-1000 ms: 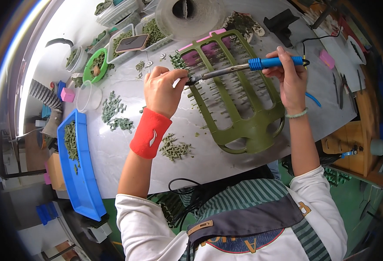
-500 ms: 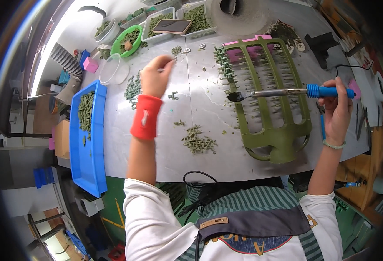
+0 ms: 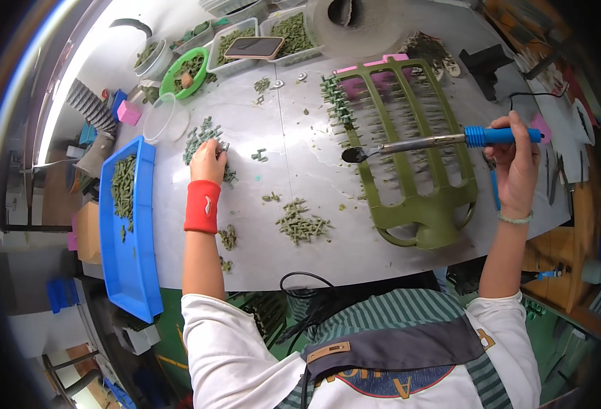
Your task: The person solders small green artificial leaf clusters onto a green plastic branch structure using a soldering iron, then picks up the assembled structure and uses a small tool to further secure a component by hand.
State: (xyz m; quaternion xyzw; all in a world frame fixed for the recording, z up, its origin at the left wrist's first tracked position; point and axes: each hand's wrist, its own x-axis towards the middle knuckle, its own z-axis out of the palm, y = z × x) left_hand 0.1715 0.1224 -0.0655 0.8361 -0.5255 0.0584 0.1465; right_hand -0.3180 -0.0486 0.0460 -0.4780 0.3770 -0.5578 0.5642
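Observation:
My left hand, with a red wristband, is down at a loose pile of small blue-green pieces. Its fingers are curled together among them; what they pinch is hard to make out. My right hand is closed round the blue handle of a soldering iron, held level. The iron's dark, spoon-like tip lies over the left bar of an olive-green slotted frame. Small green parts line that bar's upper end in a dense row, and rows of thin pieces show between the other bars.
An olive pile of small parts lies mid-table. To the left stands a blue tray holding green pieces. Along the back are a green basket, clear tubs and a phone. A pink block sits beneath the frame's far end.
My left hand has gone left and nearer, down to the blue-green pile. My right hand still holds the soldering iron near the frame. The whole view has shifted slightly.

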